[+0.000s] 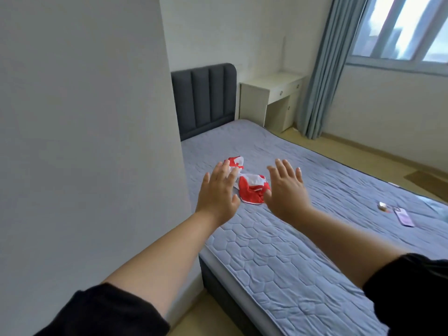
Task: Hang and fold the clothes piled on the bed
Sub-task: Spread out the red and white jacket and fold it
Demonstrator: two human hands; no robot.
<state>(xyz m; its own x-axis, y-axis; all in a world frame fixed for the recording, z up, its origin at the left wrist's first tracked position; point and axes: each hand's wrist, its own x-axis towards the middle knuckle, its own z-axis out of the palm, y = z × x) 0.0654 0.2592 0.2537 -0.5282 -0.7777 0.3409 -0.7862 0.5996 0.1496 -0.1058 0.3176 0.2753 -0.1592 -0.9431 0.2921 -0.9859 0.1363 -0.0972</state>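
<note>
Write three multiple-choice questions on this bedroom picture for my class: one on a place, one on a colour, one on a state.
1. The phone lies: A left of the garment; B right of it; C under it.
2. The garment is: A red and white; B blue and green; C black.
3. The left hand and right hand are: A open; B fists; C gripping the garment.
Answers: 1 B, it lies on the bed far to the garment's right. 2 A, red patches show on white cloth. 3 A, all fingers are straight and hold nothing.

Head-worn wide-angle view looks forward and down across the bed (278, 263); headboard (203, 98) far ahead.
</note>
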